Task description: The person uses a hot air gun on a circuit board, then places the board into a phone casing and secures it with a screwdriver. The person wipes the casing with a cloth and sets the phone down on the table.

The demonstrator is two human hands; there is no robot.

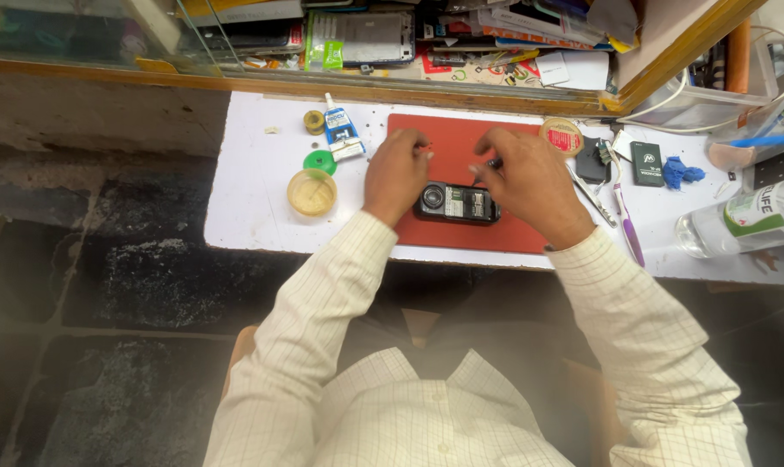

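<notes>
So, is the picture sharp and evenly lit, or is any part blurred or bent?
Head view: bright, even light on the white table; the opened phone on the red mat is fairly sharp; the wide lens bends the edges, and the shirt near the camera looks soft.

On the white table [254, 216] lay one red mat [461, 233], and on it one opened black phone [458, 203]. Two hands were there, the left hand [396, 173] and the right hand [530, 182]. Toward the table's left edge sat one glue tube [340, 128], one green cap [320, 161] and one small round tub [312, 192]. Toward the right edge lay one purple toothbrush [627, 227] and one clear bottle [742, 220].
</notes>
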